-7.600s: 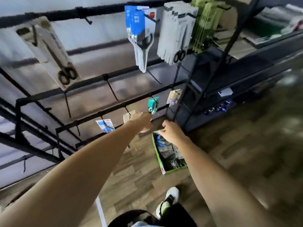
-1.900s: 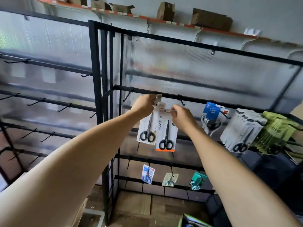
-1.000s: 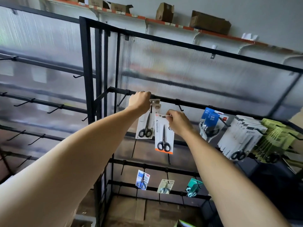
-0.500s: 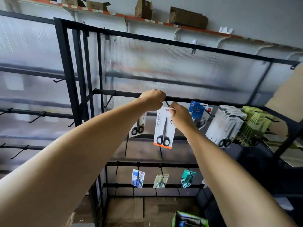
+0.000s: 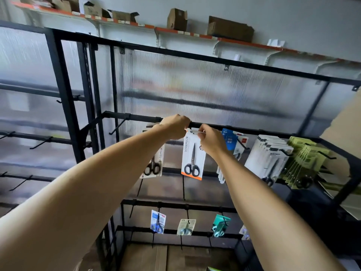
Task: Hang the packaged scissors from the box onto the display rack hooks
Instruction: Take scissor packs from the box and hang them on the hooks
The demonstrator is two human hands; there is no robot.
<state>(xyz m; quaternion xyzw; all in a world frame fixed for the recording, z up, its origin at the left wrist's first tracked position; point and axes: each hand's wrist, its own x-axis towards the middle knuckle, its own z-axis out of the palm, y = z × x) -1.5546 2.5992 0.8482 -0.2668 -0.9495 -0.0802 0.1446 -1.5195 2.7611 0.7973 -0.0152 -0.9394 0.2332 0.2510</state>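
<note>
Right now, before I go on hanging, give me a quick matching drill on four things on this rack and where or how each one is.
Things:
1. orange-edged scissors pack
2. teal pack
3. green packs
4. cardboard boxes

Places or states:
A. far right of the middle rail
B. pinched at its top by the right hand
C. on the high wall shelf
D. on the lowest rail

Pairs: 1-B, 2-D, 3-A, 4-C
</note>
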